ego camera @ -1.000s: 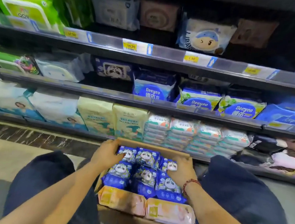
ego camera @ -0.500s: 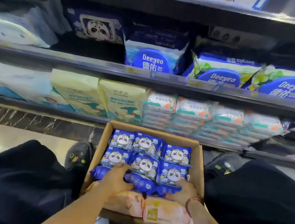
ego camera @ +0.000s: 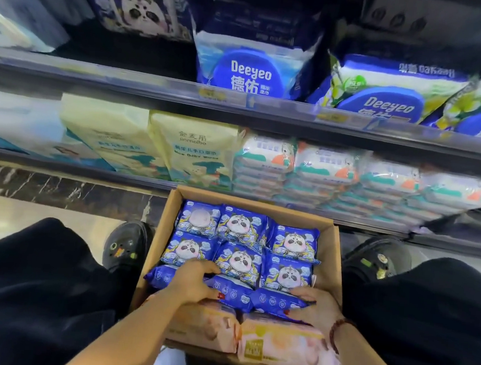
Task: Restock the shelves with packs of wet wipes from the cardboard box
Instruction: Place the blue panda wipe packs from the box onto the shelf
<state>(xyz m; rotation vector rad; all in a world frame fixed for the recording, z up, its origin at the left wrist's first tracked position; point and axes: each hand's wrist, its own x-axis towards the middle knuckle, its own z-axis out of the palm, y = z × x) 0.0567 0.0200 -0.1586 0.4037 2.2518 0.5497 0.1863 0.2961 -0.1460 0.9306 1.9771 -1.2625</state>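
The small dark blue plastic packs of wet wipes with a panda picture (ego camera: pixel 241 240) lie in rows inside the open brown cardboard box (ego camera: pixel 331 248), which stands on the floor between your knees. Your left hand (ego camera: pixel 192 283) lies flat on the nearest row of these packs, the fingers (ego camera: pixel 205 266) spread a little and curled over the pack edge, pressing on it and not closed around it. Your right hand (ego camera: pixel 315 306) rests on the right end of the same row, beside the box wall; its fingers (ego camera: pixel 300 294) are loosely apart, thumb under the pack edge, and you cannot tell if they really hold the pack. Just below both hands, at the near side of the box, two pale pink soft wipe packs (ego camera: pixel 283 346) lie side by side. Beyond your fingers, past the far box wall, the bottom shelf (ego camera: pixel 89 170) carries pale yellow tall bags (ego camera: pixel 195 149) and stacks of white packs with green and orange marks (ego camera: pixel 327 172). Above it, the next shelf (ego camera: pixel 126 80) holds white and blue Deeyeo packs (ego camera: pixel 252 67). Two black shoes (ego camera: pixel 126 246) stand at each side of the box.
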